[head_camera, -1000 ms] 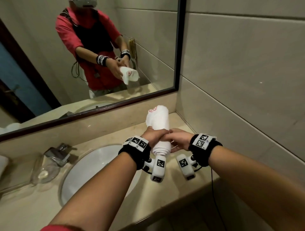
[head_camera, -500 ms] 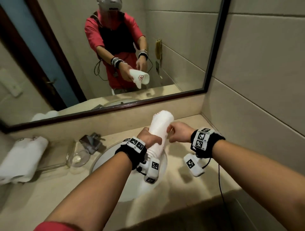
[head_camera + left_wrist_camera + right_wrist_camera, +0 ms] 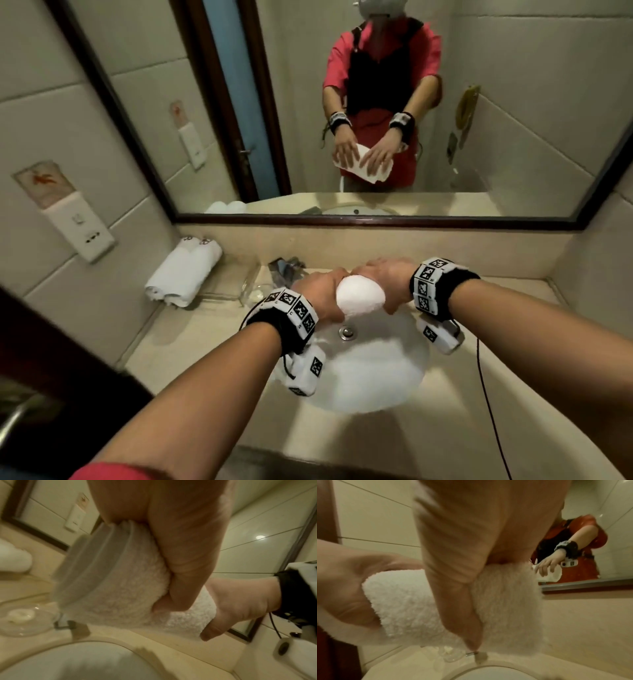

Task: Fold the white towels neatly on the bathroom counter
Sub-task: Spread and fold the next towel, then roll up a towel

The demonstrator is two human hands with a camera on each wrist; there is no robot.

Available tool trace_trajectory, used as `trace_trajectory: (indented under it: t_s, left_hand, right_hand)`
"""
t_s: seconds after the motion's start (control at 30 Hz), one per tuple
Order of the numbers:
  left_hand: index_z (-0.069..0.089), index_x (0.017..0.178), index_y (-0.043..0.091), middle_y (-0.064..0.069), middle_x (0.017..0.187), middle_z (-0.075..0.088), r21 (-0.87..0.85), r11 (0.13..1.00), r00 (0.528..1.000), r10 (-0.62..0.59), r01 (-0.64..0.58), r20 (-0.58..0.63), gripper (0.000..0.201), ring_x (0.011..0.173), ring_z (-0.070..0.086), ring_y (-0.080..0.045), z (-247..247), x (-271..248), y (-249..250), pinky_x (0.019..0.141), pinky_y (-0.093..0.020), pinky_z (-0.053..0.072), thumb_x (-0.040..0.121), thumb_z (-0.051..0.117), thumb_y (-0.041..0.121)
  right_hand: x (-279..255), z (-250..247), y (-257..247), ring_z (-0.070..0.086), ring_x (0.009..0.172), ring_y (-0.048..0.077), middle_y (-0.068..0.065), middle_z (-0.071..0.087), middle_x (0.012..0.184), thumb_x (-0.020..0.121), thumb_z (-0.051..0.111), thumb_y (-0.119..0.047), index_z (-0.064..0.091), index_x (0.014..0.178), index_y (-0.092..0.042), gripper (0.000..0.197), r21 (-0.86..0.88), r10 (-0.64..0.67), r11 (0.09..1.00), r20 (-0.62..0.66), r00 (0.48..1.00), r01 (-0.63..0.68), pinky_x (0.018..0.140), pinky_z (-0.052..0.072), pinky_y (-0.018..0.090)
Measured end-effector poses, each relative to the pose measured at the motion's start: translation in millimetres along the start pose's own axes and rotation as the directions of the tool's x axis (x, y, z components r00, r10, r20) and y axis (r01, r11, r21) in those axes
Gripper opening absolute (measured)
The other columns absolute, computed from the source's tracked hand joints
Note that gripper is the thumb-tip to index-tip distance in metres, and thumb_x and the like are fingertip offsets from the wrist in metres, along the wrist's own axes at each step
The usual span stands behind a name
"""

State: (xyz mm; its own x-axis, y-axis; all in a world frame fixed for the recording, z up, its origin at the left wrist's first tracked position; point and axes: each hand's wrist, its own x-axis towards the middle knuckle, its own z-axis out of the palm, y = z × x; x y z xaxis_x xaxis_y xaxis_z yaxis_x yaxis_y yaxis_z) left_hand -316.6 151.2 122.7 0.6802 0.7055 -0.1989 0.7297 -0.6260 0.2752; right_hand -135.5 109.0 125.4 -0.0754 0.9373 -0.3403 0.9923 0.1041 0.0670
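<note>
White terry roll [image 3: 359,297], upright and off by the right wall a second ago, now swung level and carried over the sink [image 3: 376,377]; rolling judged done, placement beside the rolled pair [image 3: 183,274] likely next. Cradled between left hand [image 3: 317,296] and right hand [image 3: 388,281], thumbs underneath, fingers wrapped over top.

The towel [image 3: 359,297] was plain white, as were the rolled towels [image 3: 185,274] and the basin [image 3: 376,370]. The counter [image 3: 479,411] was beige, the wristbands [image 3: 442,291] black with black-and-white square markers, the sleeve [image 3: 113,471] red.
</note>
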Motion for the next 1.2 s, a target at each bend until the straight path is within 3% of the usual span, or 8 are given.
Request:
trace_trajectory:
  t_s: [0.13, 0.3, 0.43, 0.7, 0.87, 1.0, 1.1, 1.2]
  left_hand:
    - [0.042, 0.122, 0.039, 0.004, 0.105, 0.068, 0.069, 0.996, 0.995, -0.055, 0.061, -0.082, 0.074, 0.093, 0.066, -0.023, -16.0, -1.3, -19.6, 0.079, -0.039, 0.056, 0.058, 0.080, 0.039]
    - [0.041, 0.127, 0.036, 0.004, 0.113, 0.065, -0.050, 0.976, 0.963, -0.218, 0.212, -0.159, 0.084, 0.103, 0.062, -0.023, -24.6, -4.9, -50.7, 0.087, -0.038, 0.052, 0.051, 0.077, 0.046]
    - [0.044, 0.122, 0.039, 0.008, 0.110, 0.064, -0.151, 0.934, 0.930, -0.345, 0.325, -0.129, 0.086, 0.096, 0.063, -0.020, -35.8, -10.5, -83.0, 0.080, -0.034, 0.053, 0.043, 0.073, 0.061]
    - [0.044, 0.123, 0.034, 0.003, 0.106, 0.066, -0.172, 0.892, 0.896, -0.436, 0.418, -0.083, 0.082, 0.092, 0.064, -0.022, -39.9, -20.8, -171.9, 0.081, -0.036, 0.056, 0.049, 0.077, 0.048]
    - [0.044, 0.118, 0.028, 0.001, 0.100, 0.064, -0.112, 0.893, 0.886, -0.448, 0.436, -0.122, 0.065, 0.089, 0.064, -0.025, -45.2, -21.9, -248.5, 0.072, -0.030, 0.049, 0.064, 0.076, 0.042]
    - [0.045, 0.116, 0.024, -0.001, 0.100, 0.065, -0.085, 0.900, 0.890, -0.436, 0.428, -0.135, 0.062, 0.090, 0.064, -0.025, -62.1, -22.1, -315.4, 0.077, -0.034, 0.052, 0.063, 0.073, 0.040]
    - [0.044, 0.116, 0.025, 0.000, 0.097, 0.063, -0.083, 0.905, 0.891, -0.425, 0.417, -0.160, 0.063, 0.090, 0.063, -0.026, -66.0, -17.9, -351.9, 0.079, -0.036, 0.052, 0.062, 0.073, 0.039]
    - [0.042, 0.115, 0.026, 0.001, 0.097, 0.061, -0.121, 0.899, 0.891, -0.434, 0.420, -0.131, 0.061, 0.091, 0.061, -0.025, -62.3, -10.5, -375.5, 0.077, -0.035, 0.051, 0.064, 0.072, 0.039]
  right_hand:
    - [29.7, -13.2, -9.1, 0.062, 0.097, 0.021, -0.002, 0.062, 0.104, 0.059, 0.082, -0.028, 0.056, 0.113, -0.030, 0.060, 0.072, -0.040, 0.996, -0.140, 0.989, 0.050, 0.079, 0.052, 0.032]
    - [74.7, -36.2, -23.6, 0.058, 0.095, 0.020, -0.004, 0.063, 0.099, 0.061, 0.079, -0.035, 0.057, 0.104, -0.028, 0.049, 0.066, -0.145, 0.983, -0.311, 0.939, 0.173, 0.078, 0.051, 0.035]
    - [113.3, -49.2, -50.3, 0.057, 0.094, 0.022, -0.005, 0.063, 0.097, 0.058, 0.072, -0.048, 0.053, 0.102, -0.031, 0.051, 0.017, -0.227, 0.968, -0.364, 0.903, 0.250, 0.081, 0.050, 0.041]
    - [179.3, -58.6, -115.1, 0.052, 0.097, 0.019, -0.008, 0.059, 0.100, 0.062, 0.074, -0.043, 0.055, 0.103, -0.031, 0.047, -0.031, -0.306, 0.947, -0.400, 0.864, 0.321, 0.074, 0.035, 0.031]
    - [232.0, -67.0, -170.4, 0.051, 0.101, 0.019, -0.006, 0.059, 0.103, 0.068, 0.072, -0.040, 0.056, 0.108, -0.030, 0.044, -0.020, -0.273, 0.957, -0.415, 0.868, 0.291, 0.082, 0.038, 0.033]
    - [276.4, -83.5, -221.4, 0.049, 0.106, 0.023, -0.002, 0.055, 0.107, 0.069, 0.071, -0.038, 0.054, 0.111, -0.028, 0.046, -0.013, -0.224, 0.971, -0.411, 0.884, 0.240, 0.085, 0.041, 0.036]
    - [298.8, -87.3, -243.9, 0.042, 0.122, 0.026, 0.003, 0.048, 0.126, 0.073, 0.070, -0.039, 0.051, 0.123, -0.028, 0.055, 0.035, -0.143, 0.984, -0.416, 0.898, 0.173, 0.094, 0.038, 0.039]
    - [313.8, -81.6, -254.5, 0.024, 0.139, 0.034, 0.011, 0.027, 0.151, 0.077, 0.067, -0.040, 0.037, 0.139, -0.030, 0.070, 0.200, -0.012, 0.975, -0.387, 0.922, 0.097, 0.109, 0.031, 0.048]
